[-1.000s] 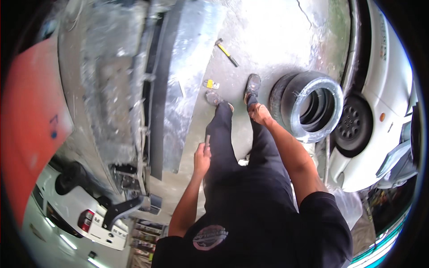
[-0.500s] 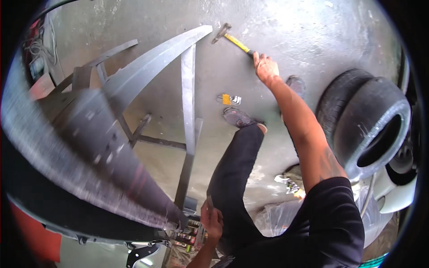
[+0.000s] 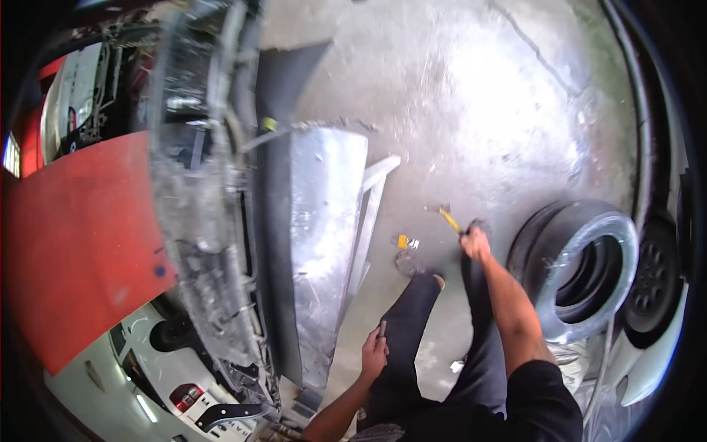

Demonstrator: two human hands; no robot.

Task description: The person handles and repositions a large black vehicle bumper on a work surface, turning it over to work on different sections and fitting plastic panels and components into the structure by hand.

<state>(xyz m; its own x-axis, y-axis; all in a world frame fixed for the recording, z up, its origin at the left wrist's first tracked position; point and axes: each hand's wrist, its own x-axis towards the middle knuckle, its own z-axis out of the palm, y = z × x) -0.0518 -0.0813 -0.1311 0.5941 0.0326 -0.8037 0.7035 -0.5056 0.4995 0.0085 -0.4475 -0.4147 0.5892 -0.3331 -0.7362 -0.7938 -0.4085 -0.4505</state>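
Observation:
My right hand (image 3: 476, 241) is wrapped round the dark end of a hammer (image 3: 448, 218) with a yellow handle; its head points away to the left, over the concrete floor. Lower down, beside my left thigh, my left hand (image 3: 374, 353) is closed on a short, thin bar (image 3: 382, 329) that sticks up past the fingers; its exact kind is unclear. To the left of that hand a long grey metal panel (image 3: 324, 214) rests by a light metal stand (image 3: 374, 199). Neither the hammer nor the bar touches the panel.
Two worn tyres (image 3: 622, 243) stand at the right, near a car wheel (image 3: 652, 274). On the left are a scuffed car-body part (image 3: 195, 258), a red panel (image 3: 88, 243) and a white car (image 3: 163, 361). A small yellow-and-white item (image 3: 403, 241) lies by my left shoe (image 3: 409, 263).
The view has swung, bringing the red panel and white car in. My right hand with the hammer has come closer to my leg. The large panel appears farther from me and more upright.

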